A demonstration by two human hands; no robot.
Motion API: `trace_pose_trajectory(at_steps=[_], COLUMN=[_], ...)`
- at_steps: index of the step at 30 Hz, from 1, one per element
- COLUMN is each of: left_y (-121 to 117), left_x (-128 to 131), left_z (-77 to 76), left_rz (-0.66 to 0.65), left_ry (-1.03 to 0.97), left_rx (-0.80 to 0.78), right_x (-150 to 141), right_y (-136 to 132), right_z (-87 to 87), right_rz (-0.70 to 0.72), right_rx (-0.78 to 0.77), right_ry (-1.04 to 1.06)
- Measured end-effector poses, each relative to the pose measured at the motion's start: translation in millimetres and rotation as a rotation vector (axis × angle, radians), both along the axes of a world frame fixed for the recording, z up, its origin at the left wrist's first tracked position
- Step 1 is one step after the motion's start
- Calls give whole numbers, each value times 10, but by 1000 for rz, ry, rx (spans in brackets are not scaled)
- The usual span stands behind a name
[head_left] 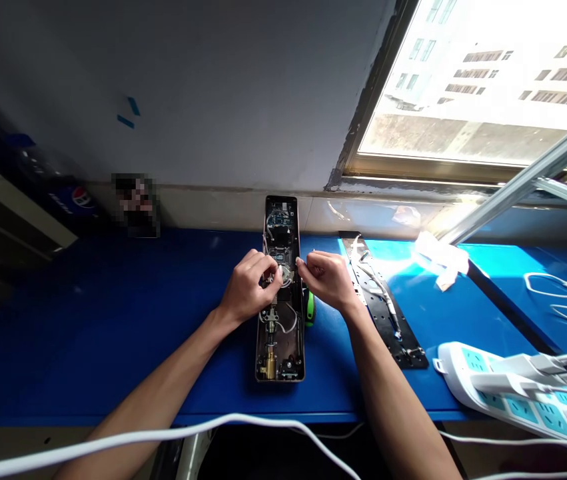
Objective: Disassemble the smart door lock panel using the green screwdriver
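The hands [288, 283] meet over the middle of the work: the left hand [249, 287] is curled and appears to grip the edge of a round silver part, while the right hand [328, 280] comes in from the other side with its fingertips pinched together against that part. Whether those fingertips hold anything is hidden.

A long blue surface [113, 327] runs beneath a window [463, 80]. An opened electronic door lock housing [280, 357] lies on its back at the surface's centre, directly between the forearms, probably so that both hands can reach its inside. The housing is long, dark and narrow, with its interior exposed.

To the right lie a black metal plate [388, 310] with white wires [376, 283] across it and a white power strip [508, 393] with plugs in its sockets. Beside the housing's right edge sits a green-handled tool [309, 307], within easy reach, though only part of it shows.

Inside the housing are a circuit board [279, 223] near the far end, thin looping wires [286, 320] and a small brass cylinder [268, 365] near the end closest to the person. The round silver part [286, 272] sits midway along, partly covered by the fingers.
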State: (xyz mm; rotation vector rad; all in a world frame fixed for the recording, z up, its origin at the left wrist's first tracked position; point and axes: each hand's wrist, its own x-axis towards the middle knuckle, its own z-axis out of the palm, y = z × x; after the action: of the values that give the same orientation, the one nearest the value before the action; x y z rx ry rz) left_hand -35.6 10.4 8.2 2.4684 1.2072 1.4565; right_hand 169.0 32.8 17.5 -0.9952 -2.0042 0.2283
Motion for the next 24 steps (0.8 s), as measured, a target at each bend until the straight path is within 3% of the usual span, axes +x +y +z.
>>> trace_pose_trajectory(at_steps=[24], left_y=[14], left_x=[9], left_z=[45], left_rz=[-5], left_ry=[-70], left_rx=[-81], right_x=[35], right_y=[41], right_z=[-81], right_rz=[-4], right_rx=[-27], right_ry=[26])
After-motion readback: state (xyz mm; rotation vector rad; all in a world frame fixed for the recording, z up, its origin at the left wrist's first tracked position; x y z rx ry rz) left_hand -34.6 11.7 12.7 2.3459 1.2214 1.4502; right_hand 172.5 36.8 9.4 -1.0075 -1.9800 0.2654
